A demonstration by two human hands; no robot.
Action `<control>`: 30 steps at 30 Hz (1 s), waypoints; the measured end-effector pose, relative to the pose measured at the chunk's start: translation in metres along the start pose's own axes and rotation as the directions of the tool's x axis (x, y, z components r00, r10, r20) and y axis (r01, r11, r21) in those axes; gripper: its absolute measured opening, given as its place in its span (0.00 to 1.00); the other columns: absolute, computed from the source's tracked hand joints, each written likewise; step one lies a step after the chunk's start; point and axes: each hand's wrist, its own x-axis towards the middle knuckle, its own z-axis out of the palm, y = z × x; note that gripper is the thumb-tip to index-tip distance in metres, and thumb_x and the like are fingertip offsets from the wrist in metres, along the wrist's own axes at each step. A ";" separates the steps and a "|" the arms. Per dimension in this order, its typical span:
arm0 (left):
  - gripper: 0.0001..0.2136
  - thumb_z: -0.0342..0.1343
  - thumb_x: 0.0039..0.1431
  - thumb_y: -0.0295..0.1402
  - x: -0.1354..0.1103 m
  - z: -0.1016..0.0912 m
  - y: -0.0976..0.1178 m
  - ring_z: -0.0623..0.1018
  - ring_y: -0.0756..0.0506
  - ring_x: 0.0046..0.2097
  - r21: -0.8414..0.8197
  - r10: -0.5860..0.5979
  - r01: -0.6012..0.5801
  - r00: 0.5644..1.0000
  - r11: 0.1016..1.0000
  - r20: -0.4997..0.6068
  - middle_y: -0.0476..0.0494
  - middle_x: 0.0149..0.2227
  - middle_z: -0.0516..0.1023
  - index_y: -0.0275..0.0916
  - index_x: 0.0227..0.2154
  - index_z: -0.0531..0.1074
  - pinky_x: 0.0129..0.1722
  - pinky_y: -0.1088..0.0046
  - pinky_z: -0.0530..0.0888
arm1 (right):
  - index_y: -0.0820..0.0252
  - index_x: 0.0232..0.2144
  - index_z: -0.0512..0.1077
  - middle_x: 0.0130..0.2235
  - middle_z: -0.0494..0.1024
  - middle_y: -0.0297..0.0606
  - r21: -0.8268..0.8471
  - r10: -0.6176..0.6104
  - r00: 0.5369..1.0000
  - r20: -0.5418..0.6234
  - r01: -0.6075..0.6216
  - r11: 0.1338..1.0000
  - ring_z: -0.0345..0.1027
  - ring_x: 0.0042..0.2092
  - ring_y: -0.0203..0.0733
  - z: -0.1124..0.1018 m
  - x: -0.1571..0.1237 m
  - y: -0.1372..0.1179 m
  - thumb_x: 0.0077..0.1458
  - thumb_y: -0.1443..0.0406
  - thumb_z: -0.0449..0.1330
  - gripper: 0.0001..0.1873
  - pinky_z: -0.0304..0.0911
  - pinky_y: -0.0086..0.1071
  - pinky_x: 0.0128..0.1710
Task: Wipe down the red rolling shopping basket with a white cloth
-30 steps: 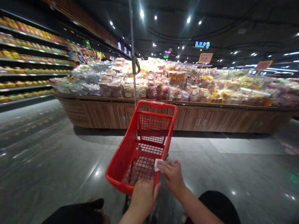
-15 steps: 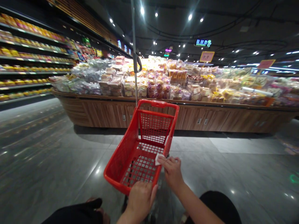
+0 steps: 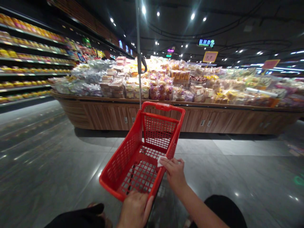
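Observation:
A red plastic shopping basket [image 3: 123, 158] on a trolley stands in front of me, with nothing in it. My left hand [image 3: 134, 210] is closed over the basket's near rim. On the basket's right rim rests my right hand [image 3: 174, 172], its fingers pinched on a small white slip of paper [image 3: 161, 160]. A thin metal pole [image 3: 138, 50] rises from the basket's far end, with a dark handle loop on it.
A long wooden display island [image 3: 190, 118] piled with bagged bread and pastries runs across the aisle ahead. Shelves of yellow packaged goods [image 3: 26, 60] line the left wall. Yellow price signs [image 3: 210, 57] stand above the island. Glossy grey floor tiles [image 3: 59, 164] lie all around.
The basket's near end has swung to the left and my left hand has followed it down-left. My right hand stays on the right rim with the slip.

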 end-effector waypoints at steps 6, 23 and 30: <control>0.14 0.45 0.61 0.31 -0.009 -0.007 -0.008 0.71 0.51 0.21 -0.116 -0.019 0.020 1.000 0.993 0.010 0.51 0.18 0.71 0.40 0.19 0.66 0.25 0.75 0.64 | 0.41 0.45 0.70 0.48 0.76 0.26 0.068 -0.146 0.986 0.076 0.141 0.988 0.65 0.43 0.42 0.004 -0.020 -0.025 0.57 0.66 0.56 0.15 0.43 0.42 0.46; 0.15 0.44 0.61 0.31 -0.023 -0.022 -0.024 0.74 0.49 0.26 0.036 0.055 -0.061 0.988 0.998 0.142 0.49 0.21 0.73 0.40 0.21 0.69 0.36 0.70 0.71 | 0.42 0.45 0.70 0.49 0.75 0.27 0.009 -0.082 0.989 0.124 0.082 0.997 0.65 0.44 0.42 -0.004 -0.015 -0.026 0.55 0.71 0.54 0.19 0.43 0.42 0.46; 0.15 0.47 0.60 0.34 -0.034 -0.015 -0.039 0.72 0.50 0.24 -0.001 0.071 -0.071 0.997 0.997 0.038 0.51 0.19 0.71 0.41 0.19 0.67 0.33 0.73 0.71 | 0.43 0.45 0.71 0.50 0.75 0.27 0.002 0.026 0.996 0.090 -0.026 1.000 0.64 0.45 0.42 -0.009 -0.001 -0.016 0.55 0.73 0.53 0.21 0.44 0.41 0.46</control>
